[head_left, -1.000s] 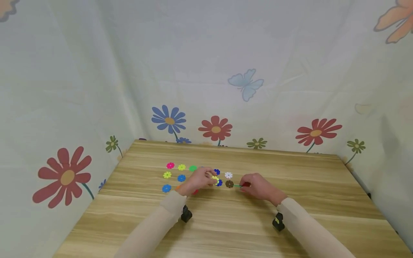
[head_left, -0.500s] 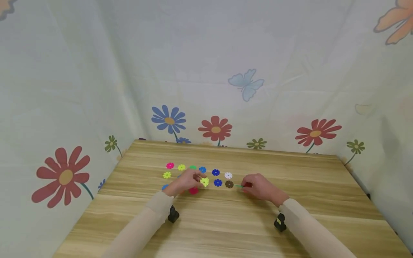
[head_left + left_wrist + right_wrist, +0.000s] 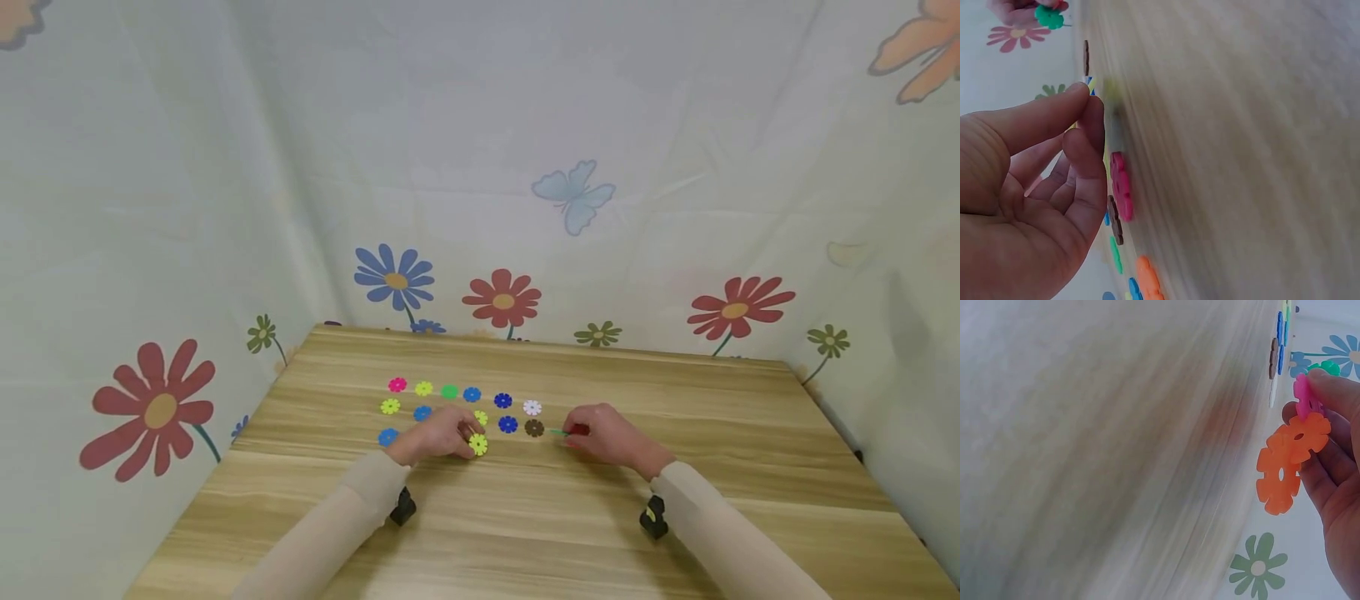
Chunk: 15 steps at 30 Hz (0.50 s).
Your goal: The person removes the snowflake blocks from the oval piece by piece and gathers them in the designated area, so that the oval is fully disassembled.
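Observation:
My left hand (image 3: 441,433) pinches a yellow flower-shaped disc (image 3: 477,444) between thumb and fingertips, low over the table. In the left wrist view that disc (image 3: 1092,86) shows only as a thin edge at the fingertips. Another yellow disc (image 3: 481,417) lies just behind the held one. To the right, my right hand (image 3: 603,433) holds a linked chain of slotted flower discs. In the right wrist view, orange discs (image 3: 1279,478) hang at its lower end, a pink disc (image 3: 1304,397) sits under the thumb, and a green disc (image 3: 1325,367) is at the far end.
Loose flower discs lie in rough rows on the wooden table (image 3: 525,525), among them a brown disc (image 3: 534,427), a white disc (image 3: 532,407) and a dark blue disc (image 3: 507,424). Beneath the left hand lie a pink disc (image 3: 1121,187) and an orange disc (image 3: 1149,278). A flowered curtain (image 3: 480,167) surrounds the table.
Holding the yellow disc, my left hand has moved left, then brought the disc closer to the table's near side. The right hand stays nearly in place with its chain.

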Available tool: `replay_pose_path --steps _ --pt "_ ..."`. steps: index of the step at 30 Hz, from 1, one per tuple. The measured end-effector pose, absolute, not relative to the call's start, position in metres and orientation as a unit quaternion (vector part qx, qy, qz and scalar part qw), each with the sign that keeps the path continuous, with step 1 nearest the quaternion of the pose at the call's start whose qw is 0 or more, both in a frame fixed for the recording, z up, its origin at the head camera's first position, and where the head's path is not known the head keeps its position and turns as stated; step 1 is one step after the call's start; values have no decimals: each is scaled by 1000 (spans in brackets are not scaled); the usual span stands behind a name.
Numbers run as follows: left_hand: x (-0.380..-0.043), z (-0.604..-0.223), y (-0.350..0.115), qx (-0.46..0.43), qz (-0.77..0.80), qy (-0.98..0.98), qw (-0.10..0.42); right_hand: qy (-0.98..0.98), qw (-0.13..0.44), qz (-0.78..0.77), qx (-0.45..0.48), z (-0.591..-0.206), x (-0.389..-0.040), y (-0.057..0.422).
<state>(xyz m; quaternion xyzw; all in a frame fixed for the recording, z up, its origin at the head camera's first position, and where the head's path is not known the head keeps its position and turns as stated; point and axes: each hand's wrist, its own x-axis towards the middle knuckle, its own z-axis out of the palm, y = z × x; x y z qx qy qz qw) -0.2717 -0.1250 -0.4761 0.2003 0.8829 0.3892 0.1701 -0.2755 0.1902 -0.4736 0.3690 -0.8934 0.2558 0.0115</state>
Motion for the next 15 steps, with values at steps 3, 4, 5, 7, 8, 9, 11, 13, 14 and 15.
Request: replay_pose_path --steps 3,4,5,7,8,9,11,13,14,15 --pt "-269 -476 -122 203 377 888 168 -892 12 255 372 -475 -276 191" --pt "-269 -477 -121 204 371 891 166 -892 11 254 373 -475 -276 191" --pt "-269 -476 -120 206 366 893 163 -892 11 254 374 -475 -276 190" --pt "-268 -476 -119 207 353 899 157 -892 13 252 375 -475 -276 190" --pt "-268 -475 -118 209 348 901 153 -892 14 252 375 -475 -276 190" --pt "-268 -474 -117 211 341 904 149 -892 16 251 376 -475 -276 190" --pt "-268 -472 -116 213 331 908 145 -893 16 250 374 -475 -276 190" --pt "-268 -472 -114 214 324 910 144 -895 15 249 370 -475 -276 190" --pt "-268 -471 -114 215 320 911 144 -896 13 248 369 -475 -275 190" --pt "-268 -471 -114 215 317 912 145 -897 11 247 367 -475 -275 190"
